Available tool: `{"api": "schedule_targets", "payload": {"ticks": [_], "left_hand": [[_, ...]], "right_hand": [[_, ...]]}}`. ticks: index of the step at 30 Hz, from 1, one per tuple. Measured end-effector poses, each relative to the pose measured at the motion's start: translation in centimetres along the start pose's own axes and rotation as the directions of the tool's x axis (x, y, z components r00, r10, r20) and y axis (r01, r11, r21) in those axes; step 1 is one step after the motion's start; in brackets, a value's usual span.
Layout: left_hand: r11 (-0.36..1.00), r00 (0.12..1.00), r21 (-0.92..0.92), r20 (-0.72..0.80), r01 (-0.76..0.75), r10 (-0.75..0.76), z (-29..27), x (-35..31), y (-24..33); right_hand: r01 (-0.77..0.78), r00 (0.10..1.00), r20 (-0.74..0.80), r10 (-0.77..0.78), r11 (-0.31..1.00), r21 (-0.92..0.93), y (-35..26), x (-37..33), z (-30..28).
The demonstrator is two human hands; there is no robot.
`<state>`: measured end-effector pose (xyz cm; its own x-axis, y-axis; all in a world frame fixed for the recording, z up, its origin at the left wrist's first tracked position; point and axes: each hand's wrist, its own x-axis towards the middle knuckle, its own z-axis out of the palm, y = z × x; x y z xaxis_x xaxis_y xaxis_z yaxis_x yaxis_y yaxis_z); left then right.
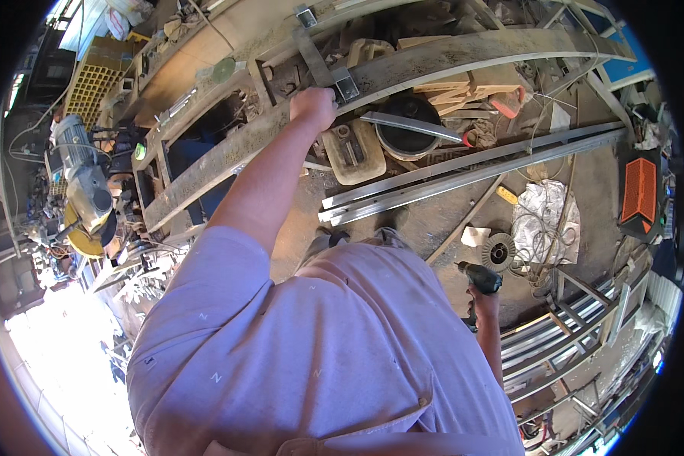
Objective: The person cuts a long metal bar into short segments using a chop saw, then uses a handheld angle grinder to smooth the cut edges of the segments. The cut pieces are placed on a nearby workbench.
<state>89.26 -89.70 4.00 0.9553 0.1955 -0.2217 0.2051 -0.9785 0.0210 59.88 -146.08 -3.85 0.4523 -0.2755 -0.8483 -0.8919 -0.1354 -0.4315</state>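
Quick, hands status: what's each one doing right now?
Left hand: closed, gripping the edge of the long dusty metal beam.
Right hand: closed around the grip of a dark power drill.

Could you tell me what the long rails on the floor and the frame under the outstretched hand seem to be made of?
The long rails look like bare metal, probably aluminium or steel: pale grey with a dull sheen and crisp straight edges. The frame under the left hand looks like steel, dusty and brownish, possibly rusted; the grime leaves its finish unclear.
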Motion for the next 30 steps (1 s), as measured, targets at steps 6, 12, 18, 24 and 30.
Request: {"api": "schedule_targets", "payload": {"ticks": [6,12,18,24,30], "left_hand": [[0.987,0.995,0.126,0.005,-0.102,0.102,-0.2,-0.1,0.7],[0.989,0.999,0.143,0.010,-0.043,0.042,-0.2,-0.7,1.4],[0.997,0.978,0.062,-0.197,-0.050,0.062,-1.8,-0.6,2.2],[0.730,0.888,-0.548,-0.421,-0.410,0.183,-4.3,0.7,-1.6],[-0.468,0.933,-0.810,0.264,0.352,0.245,-1.4,-3.6,-10.1]], "right_hand": [[0.013,1.000,-0.026,-0.012,0.998,0.062,1.6,0.6,-0.4],[-0.020,0.998,-0.059,0.025,0.995,0.097,2.4,-0.4,-0.8],[0.014,0.996,-0.088,-0.009,0.999,0.052,2.6,-1.0,0.0],[0.082,0.991,-0.112,-0.076,0.995,0.053,-0.7,-3.1,3.5],[0.162,0.980,-0.117,-0.162,0.987,-0.011,-7.4,-7.6,10.3]]}}
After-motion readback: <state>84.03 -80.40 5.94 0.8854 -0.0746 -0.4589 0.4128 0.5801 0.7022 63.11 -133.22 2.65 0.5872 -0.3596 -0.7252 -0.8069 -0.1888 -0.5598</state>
